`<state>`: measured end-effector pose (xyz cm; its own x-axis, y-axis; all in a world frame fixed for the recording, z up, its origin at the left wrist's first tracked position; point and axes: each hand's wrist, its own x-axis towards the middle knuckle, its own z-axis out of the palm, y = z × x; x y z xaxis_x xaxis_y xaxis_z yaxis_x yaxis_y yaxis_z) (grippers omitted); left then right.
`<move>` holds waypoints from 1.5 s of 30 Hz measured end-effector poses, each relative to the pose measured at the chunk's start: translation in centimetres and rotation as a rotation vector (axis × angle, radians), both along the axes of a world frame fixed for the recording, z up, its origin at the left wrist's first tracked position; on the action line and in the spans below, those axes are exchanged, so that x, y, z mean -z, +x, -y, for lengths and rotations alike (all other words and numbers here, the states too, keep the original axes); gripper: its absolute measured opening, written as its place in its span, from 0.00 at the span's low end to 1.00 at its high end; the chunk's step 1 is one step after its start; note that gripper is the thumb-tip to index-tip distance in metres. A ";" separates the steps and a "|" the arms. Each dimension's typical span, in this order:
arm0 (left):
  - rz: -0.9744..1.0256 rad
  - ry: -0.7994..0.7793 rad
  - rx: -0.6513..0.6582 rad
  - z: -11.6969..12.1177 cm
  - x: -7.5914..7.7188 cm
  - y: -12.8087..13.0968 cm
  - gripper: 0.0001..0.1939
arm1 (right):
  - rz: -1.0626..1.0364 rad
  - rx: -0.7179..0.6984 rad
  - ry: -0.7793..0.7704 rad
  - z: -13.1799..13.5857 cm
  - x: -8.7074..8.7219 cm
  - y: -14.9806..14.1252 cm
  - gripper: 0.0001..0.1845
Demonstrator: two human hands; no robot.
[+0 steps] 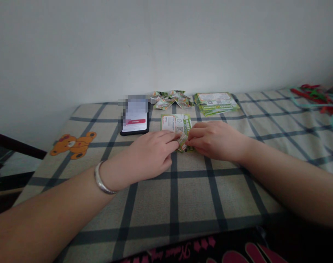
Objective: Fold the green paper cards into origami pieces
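A green-and-white printed sheet [171, 120] lies on the table in front of me, its near edge folded up and crumpled. My left hand [155, 151] has its fingers closed on the left of the fold. With fingers pinched together, my right hand [212, 140] holds the fold's right side. My fingertips hide part of the near edge. Just beyond, several folded pieces [173, 100] in the same green print lie in a loose group. To their right is a stack of flat matching sheets [217, 101].
A lit phone [135, 124] lies left of the sheet. The checked tablecloth [151, 204] carries a bear figure [74, 144] at left. Red and pale blue strips [316, 100] lie at far right. A white wall [166, 47] rises behind the table.
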<state>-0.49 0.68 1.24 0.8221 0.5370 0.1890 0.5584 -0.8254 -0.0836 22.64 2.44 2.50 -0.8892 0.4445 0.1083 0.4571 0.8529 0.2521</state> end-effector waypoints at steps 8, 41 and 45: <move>0.011 -0.016 0.003 -0.3 0.6 0.2 0.16 | -0.019 -0.044 -0.060 -0.3 0.1 0.2 0.11; -0.123 -0.065 -0.026 -2.2 -0.9 -1.0 0.21 | -0.237 0.036 -0.273 -1.3 0.4 1.9 0.13; -0.124 -0.028 -0.015 -1.7 -1.3 -0.5 0.17 | -0.246 0.037 -0.269 -1.5 0.6 2.0 0.13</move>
